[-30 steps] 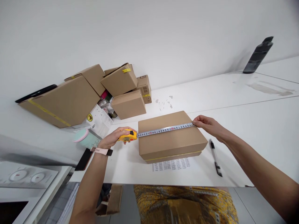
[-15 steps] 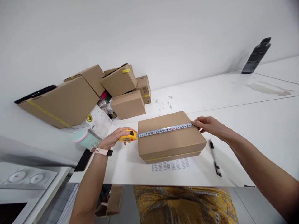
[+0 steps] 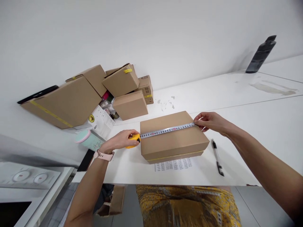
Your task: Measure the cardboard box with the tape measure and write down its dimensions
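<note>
A closed cardboard box (image 3: 175, 140) lies in front of me on the white table, its near side marked by a thin yellow line. My left hand (image 3: 123, 139) grips the yellow case of a tape measure (image 3: 133, 142) at the box's left edge. From the case, the metal blade (image 3: 165, 130) stretches over the top of the box to its right edge. There my right hand (image 3: 208, 122) pinches the blade's end between thumb and fingers. A printed sheet (image 3: 174, 164) lies partly under the box. Right of the box rests a black-capped clear pen (image 3: 217, 157).
Several cardboard boxes (image 3: 130, 105) are piled against the wall at the back left. Near them stands a mint cup with a pink lid (image 3: 88, 140). A dark bottle (image 3: 261, 54) stands at the back right. The table's front edge (image 3: 189, 183) runs close to my body.
My left hand has turned the tape case over so more of the hand's back shows. My right hand stays at the blade's end, its fingers slightly shifted. The box has not visibly moved.
</note>
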`<state>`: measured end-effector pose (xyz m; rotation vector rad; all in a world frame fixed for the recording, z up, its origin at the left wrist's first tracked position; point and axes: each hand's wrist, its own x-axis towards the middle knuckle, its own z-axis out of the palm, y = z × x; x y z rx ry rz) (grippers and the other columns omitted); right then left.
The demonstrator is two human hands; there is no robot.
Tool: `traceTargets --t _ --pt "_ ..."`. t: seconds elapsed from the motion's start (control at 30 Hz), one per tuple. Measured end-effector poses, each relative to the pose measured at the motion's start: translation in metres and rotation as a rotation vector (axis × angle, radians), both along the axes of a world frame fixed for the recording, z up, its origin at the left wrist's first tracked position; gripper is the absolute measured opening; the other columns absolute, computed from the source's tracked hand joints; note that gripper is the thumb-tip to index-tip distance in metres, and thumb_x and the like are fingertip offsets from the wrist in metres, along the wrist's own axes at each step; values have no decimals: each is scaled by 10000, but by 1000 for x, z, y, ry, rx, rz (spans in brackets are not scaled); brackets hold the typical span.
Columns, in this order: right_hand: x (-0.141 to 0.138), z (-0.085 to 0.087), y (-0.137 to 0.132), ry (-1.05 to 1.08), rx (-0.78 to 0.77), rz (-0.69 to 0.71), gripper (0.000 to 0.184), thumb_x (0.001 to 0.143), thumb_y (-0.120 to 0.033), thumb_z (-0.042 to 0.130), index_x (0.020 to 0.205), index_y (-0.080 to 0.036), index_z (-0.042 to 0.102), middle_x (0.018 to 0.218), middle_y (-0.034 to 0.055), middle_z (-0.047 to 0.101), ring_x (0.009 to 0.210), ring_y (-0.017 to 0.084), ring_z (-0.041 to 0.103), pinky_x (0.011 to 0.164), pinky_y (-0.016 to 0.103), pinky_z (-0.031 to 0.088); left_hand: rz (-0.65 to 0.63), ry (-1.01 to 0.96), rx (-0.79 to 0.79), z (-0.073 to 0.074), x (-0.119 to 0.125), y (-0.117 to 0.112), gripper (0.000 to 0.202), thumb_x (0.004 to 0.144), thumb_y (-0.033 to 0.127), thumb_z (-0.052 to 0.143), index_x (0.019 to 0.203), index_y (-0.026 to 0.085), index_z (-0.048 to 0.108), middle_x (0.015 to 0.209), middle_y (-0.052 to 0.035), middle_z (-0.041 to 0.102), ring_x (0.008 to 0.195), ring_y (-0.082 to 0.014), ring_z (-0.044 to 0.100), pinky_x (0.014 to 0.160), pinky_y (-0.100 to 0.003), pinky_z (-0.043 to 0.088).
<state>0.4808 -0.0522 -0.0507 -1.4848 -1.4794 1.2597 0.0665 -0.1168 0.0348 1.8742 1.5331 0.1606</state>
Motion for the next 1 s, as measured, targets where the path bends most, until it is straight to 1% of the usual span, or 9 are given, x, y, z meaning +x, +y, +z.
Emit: traceTargets --t 0.17,0.27,0.33,0.43,0.57,0.67,0.77,0.9,1.0 --pt "-6 17 -5 -41 24 -19 323 669 -419 902 771 -206 681 678 45 686 658 179 645 609 335 580 -27 -101 -32 17 14 -17 393 768 464 643 1041 182 633 897 -29 651 805 -211 585 677 -290 434" --pt "-10 36 -8 -35 54 -5 310 684 -399 895 784 -206 674 725 55 709 667 175 651 629 336 591 -37 -215 -74 26 23 -32 407 785 484 659 1057 187 598 862 -6 612 751 -174 546 635 -270 412" --pt "-12 51 -8 -29 106 -6 283 703 -380 881 797 -215 672 750 61 717 687 185 661 638 344 594 6 -334 -122 25 31 -43 413 774 476 691 1044 182 586 858 -8 605 724 -153 534 606 -255 407" --pt "-16 72 -1 -47 238 -5 210 748 -337 834 801 -232 660 752 49 708 715 195 665 638 338 577 133 -614 -265 6 53 -66 488 755 492 739 1088 177 573 926 -40 629 726 -149 579 598 -256 469" --pt "-37 86 22 -105 342 113 104 812 -248 727 779 -231 630 755 31 683 706 167 622 627 298 503 265 -1043 -487 -38 107 -106 649 755 491 802 1270 211 525 1076 -85 623 807 -180 663 630 -304 586" --pt "-66 75 45 -129 359 275 74 827 -201 672 786 -218 614 730 16 629 683 144 561 618 273 451 311 -1355 -535 -65 158 -125 602 693 502 852 1121 214 544 1071 -58 588 786 -183 687 575 -301 609" --pt "-92 51 65 -164 382 381 60 831 -203 643 799 -209 593 715 3 580 665 137 504 615 267 418 414 -1454 -471 -75 196 -124 590 693 553 838 1044 210 511 1069 -44 583 717 -172 702 548 -304 615" --pt "-108 23 79 -220 414 447 56 833 -253 607 853 -205 586 752 2 580 694 152 503 654 279 416 518 -1446 -422 -75 209 -111 658 644 648 820 992 197 490 1032 -30 577 643 -156 696 512 -303 612" --pt "-108 15 81 -230 419 443 112 826 -306 606 867 -202 595 777 16 607 717 165 526 685 297 425 540 -1424 -431 -75 205 -109 680 624 672 817 978 194 487 1002 -17 573 619 -157 700 499 -295 606"
